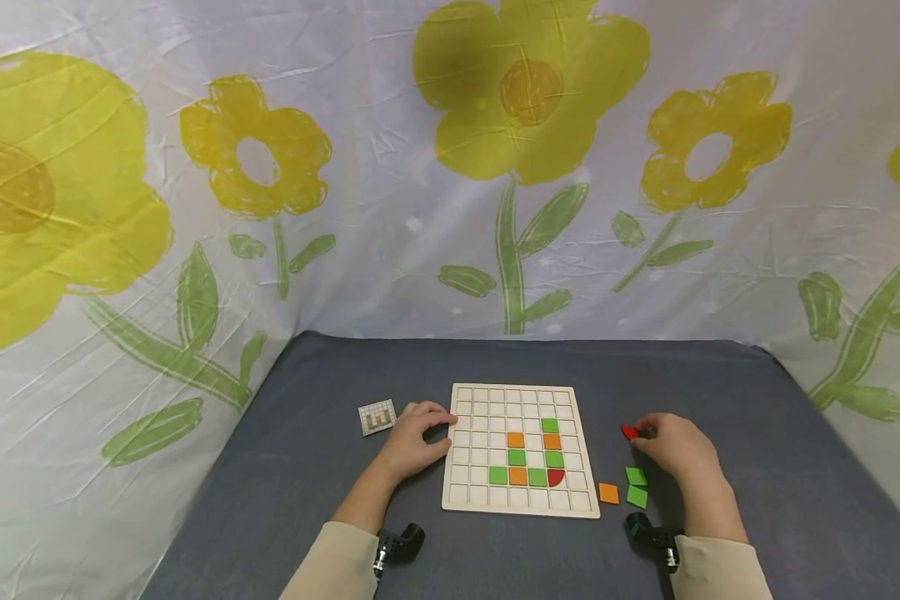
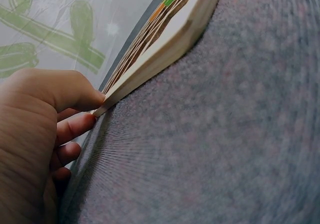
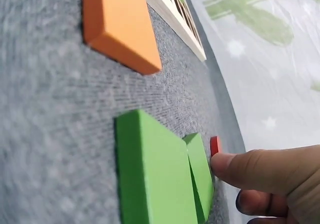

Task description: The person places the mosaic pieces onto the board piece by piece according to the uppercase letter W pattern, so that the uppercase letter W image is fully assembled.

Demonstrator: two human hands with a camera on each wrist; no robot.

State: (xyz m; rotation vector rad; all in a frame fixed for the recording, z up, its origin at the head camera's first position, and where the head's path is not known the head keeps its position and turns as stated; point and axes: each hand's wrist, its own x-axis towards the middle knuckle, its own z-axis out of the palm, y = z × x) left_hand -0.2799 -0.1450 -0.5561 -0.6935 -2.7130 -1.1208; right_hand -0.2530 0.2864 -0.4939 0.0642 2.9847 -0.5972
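A light wooden grid board [image 1: 478,497] lies on the table. Several orange and green square tiles and a red quarter-round tile [image 1: 556,477] sit in its cells. At the board's left edge, my left hand [image 1: 412,442] touches the rim with thumb and forefinger, the two tips spread apart. To the right of the board, my right hand [image 1: 682,450] pinches a red tile [image 1: 629,432] between thumb and fingers at the tabletop. Just nearer to me lie two green square tiles [image 1: 636,476], touching or overlapping, and an orange square tile [image 1: 608,493] by the board's right edge.
A small pattern card [image 1: 377,417] with a printed grid lies left of the board, just beyond my left hand. Dark grey cloth [image 1: 525,558] covers the table. Behind it hangs a white curtain [image 1: 390,250] with yellow flowers.
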